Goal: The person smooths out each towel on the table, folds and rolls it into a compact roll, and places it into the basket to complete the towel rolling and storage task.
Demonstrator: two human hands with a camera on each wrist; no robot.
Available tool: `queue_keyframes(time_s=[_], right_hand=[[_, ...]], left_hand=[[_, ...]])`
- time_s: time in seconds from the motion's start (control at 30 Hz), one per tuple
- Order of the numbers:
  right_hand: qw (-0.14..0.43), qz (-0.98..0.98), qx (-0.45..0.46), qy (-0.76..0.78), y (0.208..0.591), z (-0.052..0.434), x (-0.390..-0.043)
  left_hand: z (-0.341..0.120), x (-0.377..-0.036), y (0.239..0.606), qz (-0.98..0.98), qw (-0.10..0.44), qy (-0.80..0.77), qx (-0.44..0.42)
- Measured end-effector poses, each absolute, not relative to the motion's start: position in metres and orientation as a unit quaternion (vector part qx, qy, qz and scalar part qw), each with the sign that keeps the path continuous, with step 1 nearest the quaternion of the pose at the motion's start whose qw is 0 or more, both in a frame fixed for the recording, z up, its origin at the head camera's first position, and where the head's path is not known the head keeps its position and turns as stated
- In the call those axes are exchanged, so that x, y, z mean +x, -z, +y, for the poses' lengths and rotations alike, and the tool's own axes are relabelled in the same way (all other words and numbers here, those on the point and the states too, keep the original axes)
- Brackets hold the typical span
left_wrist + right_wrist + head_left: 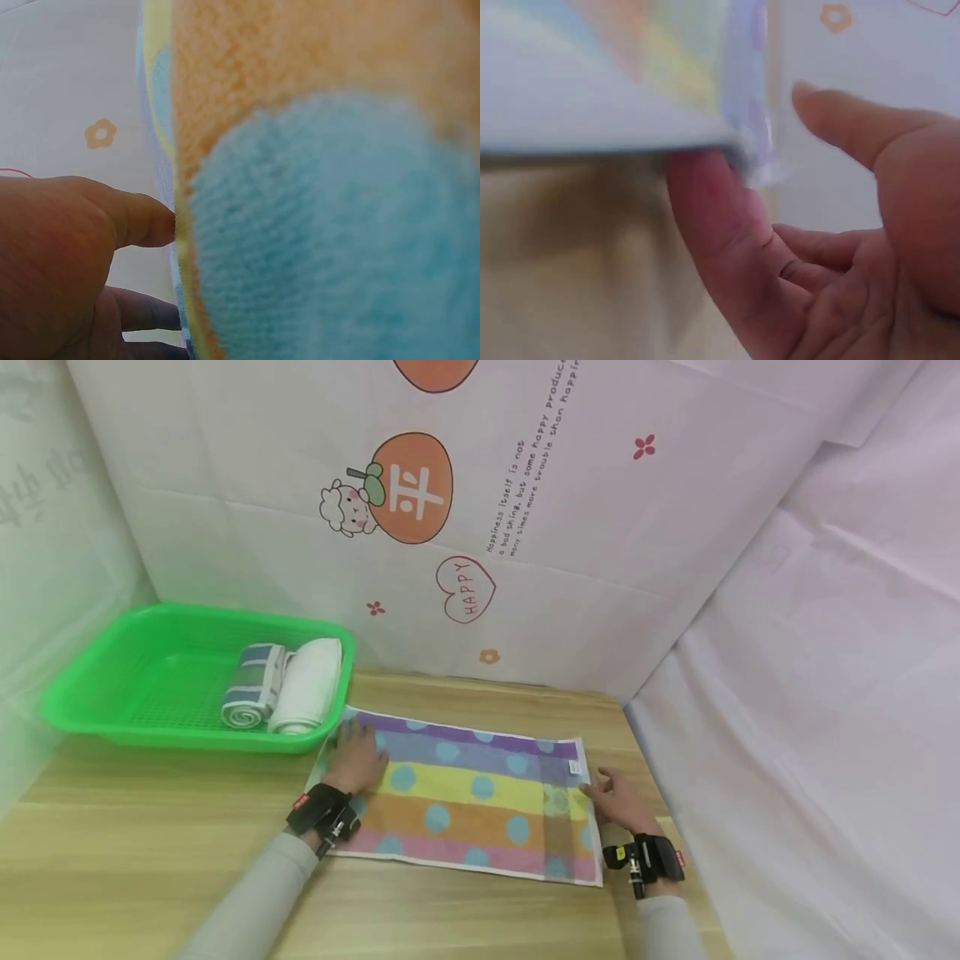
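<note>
A towel (465, 802) with purple, yellow, orange and pink stripes and blue dots lies spread flat on the wooden table (150, 860). My left hand (356, 762) rests flat on its left end with the fingers straight. In the left wrist view the thumb of the left hand (67, 255) touches the towel (322, 225). My right hand (609, 797) is at the towel's right edge, fingertips touching it. In the right wrist view the towel (630, 82) edge lies over the thumb of the right hand (840, 262), with the forefinger stretched out apart from it.
A green plastic basket (90, 710) stands at the back left, holding a rolled blue-striped towel (251, 685) and a rolled white towel (307, 685). Printed white cloth hangs behind and at both sides. The table's right edge runs just past my right hand.
</note>
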State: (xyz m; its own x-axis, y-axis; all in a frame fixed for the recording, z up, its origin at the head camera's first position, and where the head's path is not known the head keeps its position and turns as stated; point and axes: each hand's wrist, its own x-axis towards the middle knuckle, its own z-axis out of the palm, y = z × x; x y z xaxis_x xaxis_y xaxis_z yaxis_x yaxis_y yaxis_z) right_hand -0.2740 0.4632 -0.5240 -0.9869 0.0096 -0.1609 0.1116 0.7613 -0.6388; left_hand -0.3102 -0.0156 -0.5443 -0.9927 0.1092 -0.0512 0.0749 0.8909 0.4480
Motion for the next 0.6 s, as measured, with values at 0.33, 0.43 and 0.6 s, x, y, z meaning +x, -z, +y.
queue_keyframes(time_s=[0.33, 0.43, 0.6], right_hand=[[0.047, 0.954, -0.004, 0.296, 0.534, 0.461, -0.285], [0.044, 0.960, -0.013, 0.276, 0.536, 0.464, -0.292], [0.014, 0.964, -0.040, 0.263, 0.536, 0.459, -0.308]], left_hand=[[-0.017, -0.315, 0.540, 0.971, 0.029, -0.233, 0.038], [-0.015, -0.317, 0.538, 0.967, 0.012, -0.247, 0.060], [-0.009, -0.326, 0.528, 0.961, -0.052, -0.243, 0.121]])
